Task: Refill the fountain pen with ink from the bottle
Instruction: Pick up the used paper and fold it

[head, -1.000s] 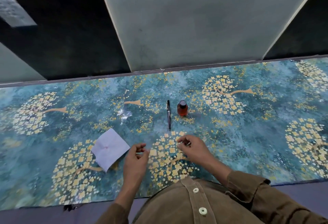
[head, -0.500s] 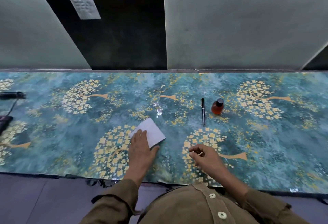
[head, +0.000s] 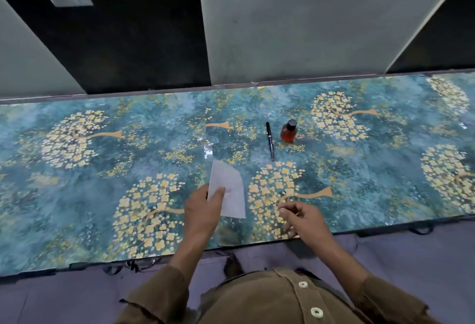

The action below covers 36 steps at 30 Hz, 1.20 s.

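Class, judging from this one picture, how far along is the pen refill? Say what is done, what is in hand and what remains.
Done: nothing on the pen itself. The fountain pen lies untouched beside the ink bottle, whose cap is on. In hand: the left hand holds a white paper; the right hand hovers with loosely curled fingers, holding nothing visible. Left: opening bottle and pen, filling, closing.

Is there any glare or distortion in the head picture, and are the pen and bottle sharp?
Head view: a bright glare patch sits on the glossy table cover just beyond the paper; the wide lens bows the table's far edge; the pen and ink bottle are fairly sharp; the right hand is slightly blurred.
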Motion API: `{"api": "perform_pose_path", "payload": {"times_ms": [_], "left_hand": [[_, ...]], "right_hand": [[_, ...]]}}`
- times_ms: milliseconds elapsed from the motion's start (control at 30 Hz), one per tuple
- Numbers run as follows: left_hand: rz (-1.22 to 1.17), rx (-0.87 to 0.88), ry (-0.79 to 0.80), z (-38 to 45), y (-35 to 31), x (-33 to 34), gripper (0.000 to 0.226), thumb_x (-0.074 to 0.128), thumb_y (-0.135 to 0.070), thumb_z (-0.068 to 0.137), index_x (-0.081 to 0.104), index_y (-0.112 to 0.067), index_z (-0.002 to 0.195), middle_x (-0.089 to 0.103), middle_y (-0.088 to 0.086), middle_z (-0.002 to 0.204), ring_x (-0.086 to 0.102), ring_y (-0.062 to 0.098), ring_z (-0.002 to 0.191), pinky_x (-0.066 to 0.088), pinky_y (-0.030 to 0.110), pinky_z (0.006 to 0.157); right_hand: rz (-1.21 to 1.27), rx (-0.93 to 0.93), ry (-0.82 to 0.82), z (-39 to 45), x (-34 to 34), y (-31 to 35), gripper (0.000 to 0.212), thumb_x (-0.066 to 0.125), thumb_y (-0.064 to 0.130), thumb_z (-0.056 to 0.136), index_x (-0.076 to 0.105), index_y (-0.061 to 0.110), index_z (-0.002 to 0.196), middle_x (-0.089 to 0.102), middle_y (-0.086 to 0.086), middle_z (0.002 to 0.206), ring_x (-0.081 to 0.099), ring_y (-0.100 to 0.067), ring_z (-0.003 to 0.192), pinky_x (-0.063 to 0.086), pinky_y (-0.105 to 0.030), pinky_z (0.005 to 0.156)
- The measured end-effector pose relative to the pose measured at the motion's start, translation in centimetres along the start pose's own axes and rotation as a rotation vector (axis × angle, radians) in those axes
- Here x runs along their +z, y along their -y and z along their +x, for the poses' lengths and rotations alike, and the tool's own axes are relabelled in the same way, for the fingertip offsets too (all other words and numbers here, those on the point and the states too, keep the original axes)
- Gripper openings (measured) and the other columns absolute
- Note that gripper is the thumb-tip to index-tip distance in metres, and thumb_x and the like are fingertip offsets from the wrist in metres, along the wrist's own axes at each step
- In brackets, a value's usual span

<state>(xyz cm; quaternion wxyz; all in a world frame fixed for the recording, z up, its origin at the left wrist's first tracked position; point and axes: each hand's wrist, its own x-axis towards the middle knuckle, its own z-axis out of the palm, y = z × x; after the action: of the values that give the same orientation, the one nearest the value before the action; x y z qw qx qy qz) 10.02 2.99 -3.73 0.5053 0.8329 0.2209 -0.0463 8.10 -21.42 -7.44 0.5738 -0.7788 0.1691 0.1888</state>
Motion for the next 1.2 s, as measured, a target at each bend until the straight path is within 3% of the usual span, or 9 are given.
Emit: {"api": "perform_pose_path", "payload": {"times_ms": [167, 333, 500, 567, 667, 800, 1000, 1133, 1200], "left_hand": [[-0.383, -0.12, 0.127, -3.0, -1.6, 2.1, 0.016, 0.068, -0.021, 0.093, 0.074, -0.026, 0.079, 0.075, -0.011, 0.079, 0.069, 0.014, 0.074, 0.051, 0.033, 0.065], [-0.461, -0.195, 0.219, -6.1, -2.1, 4.3, 0.013, 0.07, -0.02, 0.091, 0.078, -0.019, 0.081, 0.079, -0.004, 0.08, 0.069, 0.021, 0.075, 0.051, 0.038, 0.067], [-0.366, -0.145, 0.265, -8.8, -3.9, 5.9, 0.02, 0.066, -0.02, 0.094, 0.075, -0.023, 0.077, 0.075, -0.009, 0.074, 0.068, 0.009, 0.065, 0.052, 0.021, 0.053], [-0.316, -0.121, 0.285, -9.5, -4.2, 6.5, 0.015, 0.064, -0.022, 0.095, 0.075, -0.018, 0.086, 0.075, -0.001, 0.081, 0.068, 0.012, 0.068, 0.051, 0.019, 0.05], [-0.293, -0.087, 0.337, -10.6, -5.1, 7.4, 0.014, 0.061, -0.021, 0.098, 0.072, -0.013, 0.101, 0.074, 0.003, 0.088, 0.069, 0.006, 0.067, 0.052, 0.02, 0.052], [-0.311, -0.049, 0.392, -12.0, -6.1, 8.5, 0.016, 0.06, -0.016, 0.098, 0.068, -0.023, 0.11, 0.077, -0.006, 0.087, 0.071, 0.014, 0.073, 0.061, 0.035, 0.064], [-0.349, -0.099, 0.396, -13.9, -7.9, 10.7, 0.019, 0.056, -0.01, 0.1, 0.072, -0.017, 0.106, 0.07, 0.004, 0.065, 0.057, 0.016, 0.043, 0.049, 0.027, 0.043], [-0.401, -0.196, 0.452, -14.8, -8.6, 11.8, 0.024, 0.048, -0.005, 0.1, 0.072, -0.008, 0.105, 0.068, 0.012, 0.069, 0.056, 0.019, 0.047, 0.044, 0.025, 0.043], [-0.414, -0.239, 0.465, -15.3, -9.1, 12.4, 0.026, 0.045, -0.005, 0.098, 0.071, -0.004, 0.104, 0.067, 0.013, 0.067, 0.056, 0.02, 0.048, 0.043, 0.025, 0.044]], "right_hand": [[0.238, 0.075, 0.18, -0.8, 0.2, 2.4, 0.027, 0.062, 0.034, 0.096, 0.067, 0.011, 0.111, 0.069, -0.01, 0.104, 0.07, -0.016, 0.078, 0.059, -0.034, 0.059], [0.313, 0.103, 0.295, -2.0, -1.4, 2.6, 0.022, 0.063, 0.026, 0.096, 0.068, 0.018, 0.116, 0.076, -0.004, 0.111, 0.073, -0.025, 0.101, 0.058, -0.049, 0.081], [0.358, 0.05, 0.192, -3.8, -5.0, 1.2, 0.02, 0.066, 0.005, 0.092, 0.068, 0.008, 0.111, 0.079, 0.0, 0.089, 0.074, -0.013, 0.078, 0.059, -0.029, 0.061], [0.39, 0.028, 0.14, -4.4, -6.3, 0.6, 0.018, 0.064, 0.003, 0.092, 0.068, 0.004, 0.11, 0.077, -0.005, 0.089, 0.072, -0.015, 0.075, 0.059, -0.027, 0.061], [0.443, -0.013, 0.087, -5.0, -7.9, -0.2, 0.019, 0.063, 0.0, 0.093, 0.067, 0.0, 0.111, 0.072, -0.016, 0.097, 0.07, -0.02, 0.078, 0.06, -0.027, 0.069], [0.492, -0.06, 0.029, -5.8, -9.9, -1.0, 0.018, 0.063, -0.001, 0.092, 0.069, 0.006, 0.107, 0.074, -0.016, 0.098, 0.071, -0.025, 0.082, 0.061, -0.032, 0.071], [0.643, -0.075, -0.052, -6.4, -12.1, -2.5, 0.018, 0.062, -0.001, 0.092, 0.073, 0.009, 0.102, 0.071, -0.022, 0.098, 0.066, -0.034, 0.087, 0.054, -0.049, 0.081], [0.672, -0.103, -0.057, -7.0, -13.0, -3.4, 0.036, 0.058, -0.006, 0.091, 0.079, 0.017, 0.073, 0.073, -0.004, 0.076, 0.062, -0.021, 0.067, 0.053, -0.027, 0.058], [0.668, -0.091, -0.071, -7.6, -13.6, -3.7, 0.044, 0.052, -0.007, 0.093, 0.077, 0.015, 0.067, 0.072, -0.002, 0.074, 0.06, -0.019, 0.064, 0.051, -0.023, 0.053]]}}
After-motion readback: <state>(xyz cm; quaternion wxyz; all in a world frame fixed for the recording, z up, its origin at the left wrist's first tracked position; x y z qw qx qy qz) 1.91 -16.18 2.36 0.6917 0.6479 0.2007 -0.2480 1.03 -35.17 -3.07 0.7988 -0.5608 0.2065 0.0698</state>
